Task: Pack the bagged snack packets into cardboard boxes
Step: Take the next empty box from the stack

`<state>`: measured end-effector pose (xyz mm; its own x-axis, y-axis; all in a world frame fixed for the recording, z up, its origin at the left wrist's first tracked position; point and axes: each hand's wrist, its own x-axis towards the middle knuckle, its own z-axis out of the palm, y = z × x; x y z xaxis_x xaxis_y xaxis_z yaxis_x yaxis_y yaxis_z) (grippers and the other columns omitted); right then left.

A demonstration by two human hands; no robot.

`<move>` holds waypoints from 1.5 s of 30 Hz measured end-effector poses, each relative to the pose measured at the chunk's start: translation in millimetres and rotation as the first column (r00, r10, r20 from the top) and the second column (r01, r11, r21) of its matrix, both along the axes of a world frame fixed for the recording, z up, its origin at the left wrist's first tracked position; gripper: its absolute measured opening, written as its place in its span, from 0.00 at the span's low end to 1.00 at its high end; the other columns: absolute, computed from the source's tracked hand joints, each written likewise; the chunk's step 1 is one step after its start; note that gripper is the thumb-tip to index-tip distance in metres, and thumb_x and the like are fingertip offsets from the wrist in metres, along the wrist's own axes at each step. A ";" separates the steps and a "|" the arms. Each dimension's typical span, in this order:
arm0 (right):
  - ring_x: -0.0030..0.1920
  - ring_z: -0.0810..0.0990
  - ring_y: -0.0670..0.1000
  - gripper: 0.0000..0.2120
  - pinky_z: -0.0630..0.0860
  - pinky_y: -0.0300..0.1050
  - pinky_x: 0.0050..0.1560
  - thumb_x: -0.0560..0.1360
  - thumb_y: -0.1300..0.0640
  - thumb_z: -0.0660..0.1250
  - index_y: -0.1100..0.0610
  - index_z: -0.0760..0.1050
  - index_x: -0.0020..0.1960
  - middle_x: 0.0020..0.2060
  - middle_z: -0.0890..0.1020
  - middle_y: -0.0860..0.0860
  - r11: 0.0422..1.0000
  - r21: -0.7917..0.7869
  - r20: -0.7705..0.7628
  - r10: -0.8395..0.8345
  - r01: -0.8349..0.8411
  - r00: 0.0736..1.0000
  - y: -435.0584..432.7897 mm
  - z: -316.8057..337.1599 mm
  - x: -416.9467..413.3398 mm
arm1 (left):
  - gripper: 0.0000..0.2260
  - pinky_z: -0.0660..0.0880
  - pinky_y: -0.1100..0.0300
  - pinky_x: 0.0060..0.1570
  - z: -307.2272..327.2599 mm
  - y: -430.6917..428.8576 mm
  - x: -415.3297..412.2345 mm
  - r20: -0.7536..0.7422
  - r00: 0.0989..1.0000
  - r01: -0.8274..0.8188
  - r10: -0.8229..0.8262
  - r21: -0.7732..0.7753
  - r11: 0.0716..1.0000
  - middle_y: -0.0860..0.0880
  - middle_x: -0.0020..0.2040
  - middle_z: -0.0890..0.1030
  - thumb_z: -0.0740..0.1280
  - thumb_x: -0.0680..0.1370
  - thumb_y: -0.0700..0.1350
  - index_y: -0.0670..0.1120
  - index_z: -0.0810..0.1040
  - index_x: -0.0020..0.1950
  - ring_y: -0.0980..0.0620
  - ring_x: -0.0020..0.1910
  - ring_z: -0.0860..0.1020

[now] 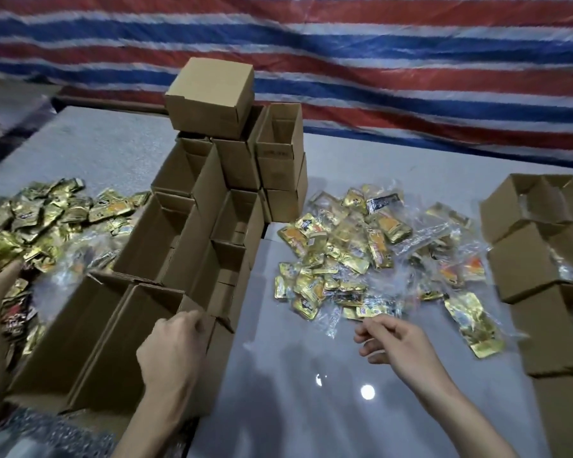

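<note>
A glossy grey table (278, 365) carries open cardboard boxes (179, 233) and heaps of gold snack packets (344, 256).

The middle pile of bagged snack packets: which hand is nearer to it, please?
Right: the right hand is beside the pile; the left hand, farther off, grips a cardboard box.

Dim indoor scene, softly blurred throughout. The glossy grey desk (278, 408) mirrors two small white spots of overhead light near the bottom centre, with faint dark shadows around them. Light glints off the gold foil packets (338, 259). Wide-angle distortion bends the striped tarp (411, 61), and the edges smear most.
</note>
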<state>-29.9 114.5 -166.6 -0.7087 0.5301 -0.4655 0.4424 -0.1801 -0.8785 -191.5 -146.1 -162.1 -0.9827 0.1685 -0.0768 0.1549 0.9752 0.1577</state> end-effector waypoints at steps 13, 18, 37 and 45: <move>0.44 0.85 0.48 0.24 0.81 0.44 0.44 0.71 0.34 0.65 0.53 0.84 0.47 0.45 0.87 0.48 0.999 0.009 0.033 0.046 -0.046 0.998 -10.2 -6.7 4.9 | 0.05 0.63 0.60 0.32 50.1 65.6 84.3 -0.324 0.438 0.892 -0.838 0.040 0.451 0.57 0.28 0.74 0.56 0.61 0.44 0.50 0.70 0.27 0.53 0.33 0.69; 0.42 0.83 0.48 0.27 0.82 0.46 0.42 0.66 0.27 0.68 0.48 0.81 0.51 0.40 0.84 0.49 0.987 -0.092 0.117 0.139 -0.128 0.983 -0.6 -5.6 25.1 | 0.05 0.62 0.62 0.34 6.9 106.5 112.5 -0.115 0.091 0.981 -0.989 -0.160 0.109 0.58 0.26 0.71 0.68 0.56 0.48 0.52 0.74 0.28 0.55 0.35 0.71; 0.48 0.83 0.57 0.14 0.82 0.50 0.33 0.74 0.70 0.58 0.59 0.73 0.57 0.51 0.82 0.59 0.947 0.012 0.509 -0.283 0.322 0.813 8.4 -123.3 101.8 | 0.04 0.75 0.60 0.44 -147.5 116.8 108.6 0.760 0.609 -0.255 -0.228 0.459 0.851 0.48 0.45 0.82 0.65 0.79 0.37 0.42 0.80 0.49 0.47 0.54 0.80; 0.49 0.83 0.60 0.13 0.82 0.66 0.46 0.74 0.68 0.59 0.58 0.73 0.56 0.48 0.81 0.57 0.932 0.064 0.583 -0.324 0.356 0.745 26.9 -134.4 101.4 | 0.09 0.73 0.69 0.33 -173.9 130.8 99.8 0.814 0.526 -0.346 -0.246 0.469 0.812 0.52 0.39 0.83 0.66 0.79 0.36 0.45 0.82 0.42 0.54 0.40 0.80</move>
<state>71.5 141.4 -301.0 -0.0769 0.6499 -0.7561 0.7611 -0.4517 -0.4656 -91.7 -15.3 -336.0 -0.5158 0.4194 -0.7470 -0.3786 0.6706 0.6379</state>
